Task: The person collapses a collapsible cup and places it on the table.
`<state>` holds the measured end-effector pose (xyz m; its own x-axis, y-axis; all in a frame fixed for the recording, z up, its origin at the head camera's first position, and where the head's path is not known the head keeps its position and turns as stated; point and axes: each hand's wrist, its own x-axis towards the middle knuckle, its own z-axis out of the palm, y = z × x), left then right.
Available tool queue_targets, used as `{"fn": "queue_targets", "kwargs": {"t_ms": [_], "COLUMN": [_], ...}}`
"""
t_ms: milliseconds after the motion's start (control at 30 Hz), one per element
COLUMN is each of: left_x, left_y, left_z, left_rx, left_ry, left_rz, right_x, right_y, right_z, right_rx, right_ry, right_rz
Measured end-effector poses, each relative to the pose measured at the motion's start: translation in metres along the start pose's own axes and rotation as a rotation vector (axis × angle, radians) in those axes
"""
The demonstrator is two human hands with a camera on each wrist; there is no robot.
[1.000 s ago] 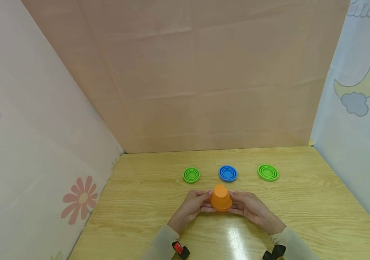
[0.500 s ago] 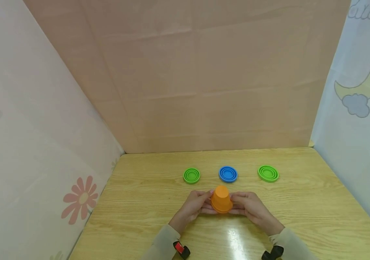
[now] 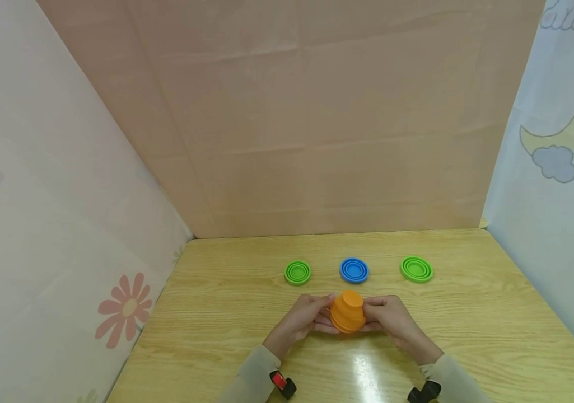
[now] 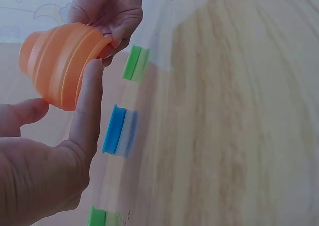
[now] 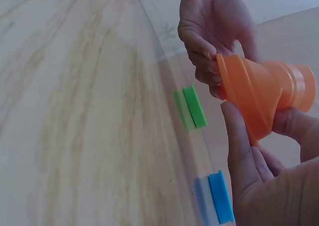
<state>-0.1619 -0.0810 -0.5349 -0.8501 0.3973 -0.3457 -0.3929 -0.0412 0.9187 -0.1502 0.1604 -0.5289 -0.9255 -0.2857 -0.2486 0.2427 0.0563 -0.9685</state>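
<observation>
An orange collapsible cup (image 3: 349,312) is held up between both hands, its narrow base on top and its wide rim below. My left hand (image 3: 303,319) grips it from the left, thumb on the side wall and fingers under the rim. From the right, my right hand (image 3: 392,322) pinches it. In the right wrist view the right thumb (image 5: 294,126) presses a dent into the orange wall, and the cup looks bent there. The left wrist view shows the stepped rings of the cup (image 4: 62,66), with the left index finger (image 4: 88,101) along its rim.
Beyond the hands, a small green collapsed cup (image 3: 297,272), a blue one (image 3: 354,270) and a larger green one (image 3: 416,269) lie flat in a row on the wooden table (image 3: 216,313). A brown backdrop (image 3: 307,140) stands behind, with pale patterned panels on both sides.
The cup has shifted slightly right and toward the person. Its straight tapered wall has buckled on the right, its base now tilted to that side. The collapsed cups stay put.
</observation>
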Motion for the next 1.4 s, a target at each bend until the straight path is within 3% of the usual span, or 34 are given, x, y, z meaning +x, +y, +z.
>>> {"fn": "queue_targets", "kwargs": {"t_ms": [267, 500, 600, 700, 967, 1133, 1400], "left_x": [-0.001, -0.0029, -0.0041, -0.005, -0.0047, -0.0028, -0.0012], "left_y": [-0.0009, -0.0009, -0.0011, -0.0018, 0.0007, -0.0003, -0.0019], "left_z": [-0.0001, -0.0041, -0.004, -0.0028, -0.001, -0.0011, 0.0039], "left_rx": [0.021, -0.071, -0.066, -0.027, 0.125, 0.186, 0.207], "left_ry": [-0.011, -0.075, -0.076, -0.033, 0.156, 0.195, 0.232], "left_rz": [0.023, 0.037, 0.051, 0.07, 0.109, 0.119, 0.115], "right_x": [0.0002, 0.0007, -0.0002, -0.0019, -0.0054, -0.0053, -0.0046], "right_y": [-0.0005, -0.0003, 0.0003, -0.0008, -0.006, -0.0058, -0.0019], "right_z": [0.0018, -0.0018, -0.0014, 0.0008, 0.0045, 0.0044, 0.006], "right_rx": [0.003, -0.008, 0.003, 0.03, 0.137, 0.151, 0.134], "right_ry": [0.002, 0.041, 0.03, -0.01, -0.162, -0.194, -0.168], "right_rz": [0.001, 0.005, 0.012, 0.024, 0.036, 0.051, 0.051]}}
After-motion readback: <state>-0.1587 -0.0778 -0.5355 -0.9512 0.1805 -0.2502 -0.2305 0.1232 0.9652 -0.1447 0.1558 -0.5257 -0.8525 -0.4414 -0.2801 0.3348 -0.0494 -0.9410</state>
